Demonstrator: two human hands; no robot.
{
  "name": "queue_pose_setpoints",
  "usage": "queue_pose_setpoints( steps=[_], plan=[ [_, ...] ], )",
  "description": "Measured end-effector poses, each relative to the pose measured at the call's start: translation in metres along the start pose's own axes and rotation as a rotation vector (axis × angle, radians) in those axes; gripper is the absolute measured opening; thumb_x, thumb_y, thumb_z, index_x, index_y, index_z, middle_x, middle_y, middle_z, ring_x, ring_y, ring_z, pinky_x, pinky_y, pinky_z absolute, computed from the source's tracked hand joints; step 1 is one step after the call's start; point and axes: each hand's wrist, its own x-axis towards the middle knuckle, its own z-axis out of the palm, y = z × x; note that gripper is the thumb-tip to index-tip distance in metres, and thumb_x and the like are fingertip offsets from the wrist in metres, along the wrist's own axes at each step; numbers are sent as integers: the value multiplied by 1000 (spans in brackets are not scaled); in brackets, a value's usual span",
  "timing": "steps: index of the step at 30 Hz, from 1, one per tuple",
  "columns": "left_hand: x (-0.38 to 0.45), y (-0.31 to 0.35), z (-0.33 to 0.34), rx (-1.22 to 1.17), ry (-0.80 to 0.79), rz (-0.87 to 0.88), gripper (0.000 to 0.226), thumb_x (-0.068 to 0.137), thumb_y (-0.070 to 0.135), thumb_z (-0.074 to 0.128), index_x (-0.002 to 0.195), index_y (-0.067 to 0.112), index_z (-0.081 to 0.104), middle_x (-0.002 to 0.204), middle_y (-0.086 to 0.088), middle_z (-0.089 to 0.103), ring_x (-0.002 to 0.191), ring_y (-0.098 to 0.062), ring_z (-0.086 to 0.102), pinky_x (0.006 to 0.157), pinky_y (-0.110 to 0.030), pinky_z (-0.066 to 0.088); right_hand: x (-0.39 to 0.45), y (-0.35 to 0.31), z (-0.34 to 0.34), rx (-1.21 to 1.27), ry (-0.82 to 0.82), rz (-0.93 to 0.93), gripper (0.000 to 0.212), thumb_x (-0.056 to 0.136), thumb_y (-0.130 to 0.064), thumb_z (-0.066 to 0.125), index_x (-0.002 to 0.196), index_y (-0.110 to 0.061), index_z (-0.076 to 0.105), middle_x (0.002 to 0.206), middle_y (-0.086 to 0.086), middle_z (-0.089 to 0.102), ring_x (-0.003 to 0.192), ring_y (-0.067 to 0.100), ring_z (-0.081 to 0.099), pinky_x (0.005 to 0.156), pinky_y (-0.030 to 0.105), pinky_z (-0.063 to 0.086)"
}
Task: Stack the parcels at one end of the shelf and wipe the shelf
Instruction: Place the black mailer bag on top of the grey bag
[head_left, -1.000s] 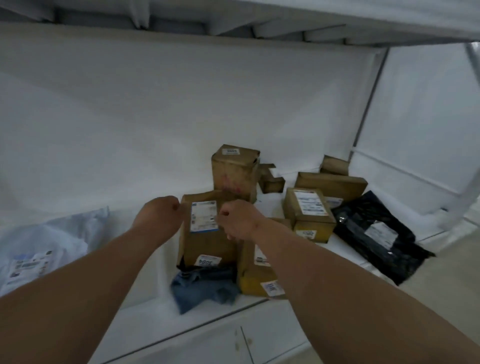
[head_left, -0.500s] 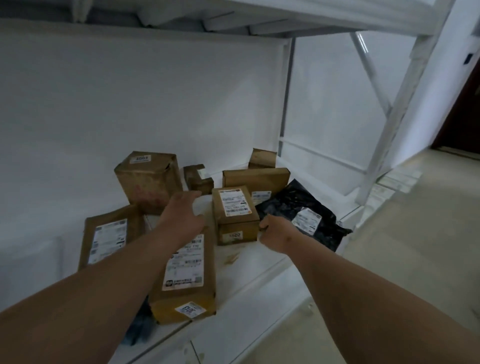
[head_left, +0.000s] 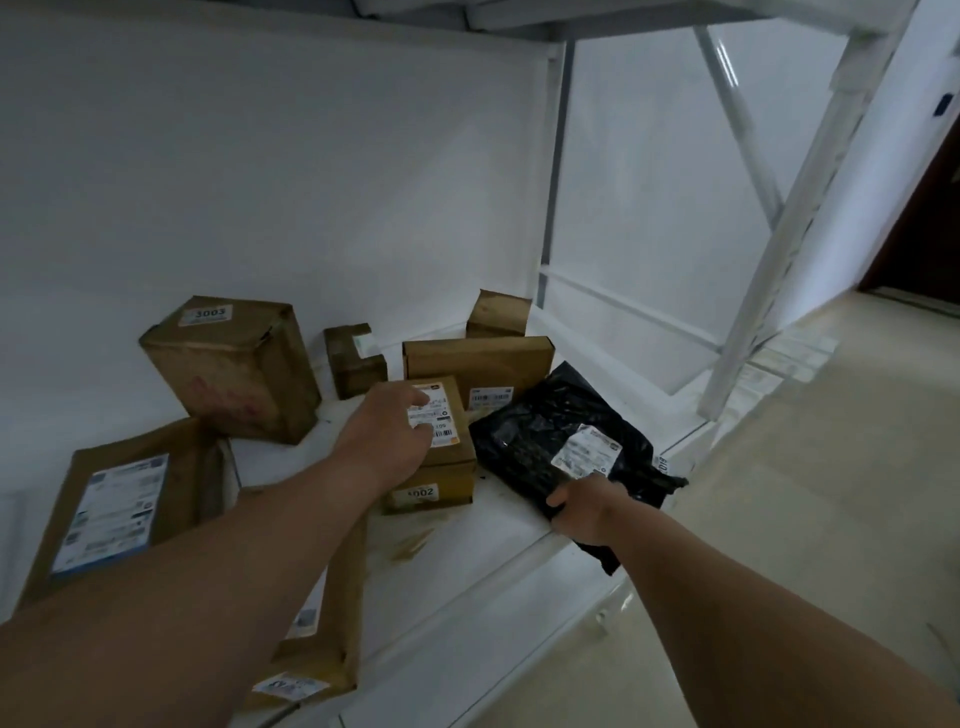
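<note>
Several brown cardboard parcels lie scattered on the white shelf. My left hand rests on top of the small box labelled 5002, fingers spread over its label. My right hand grips the near edge of a black plastic mailer bag that overhangs the shelf's front edge. A tall box marked 3003 stands at the back left. A flat box lies behind the 5002 box. A flat brown parcel leans at the left, another lies under my left forearm.
A small notched box and an upright small box sit against the white back wall. White shelf uprights and a diagonal brace close the right end. Beige floor lies to the right, with a dark doorway at the far right.
The view has swung right. My left hand moved from beside the 5002 box onto its top. My right hand reached right and took hold of the black bag's edge.
</note>
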Motion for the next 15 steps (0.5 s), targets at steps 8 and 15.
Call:
queue_pose_setpoints(
  steps=[8, 15],
  plan=[
    [10, 20, 46, -5, -50, -192, 37, 93, 27, 55, 130, 22, 56, 142, -4, 49, 126, -24, 49, 99, -30, 42, 31, 23, 3, -116, -127, -103, 64, 89, -7, 37, 142, -40, 42, 158, -1, 16, 144, 35, 11, 116, 53, 15],
    [8, 43, 57, -42, -99, -325, 32, 94, 35, 53, 124, 25, 57, 131, 0, 56, 112, -18, 51, 89, -29, 43, 37, 46, -34, 259, 157, -140, 47, 92, -9, 38, 137, -17, 51, 141, 9, 47, 124, 32, 47, 103, 40, 42]
  ],
)
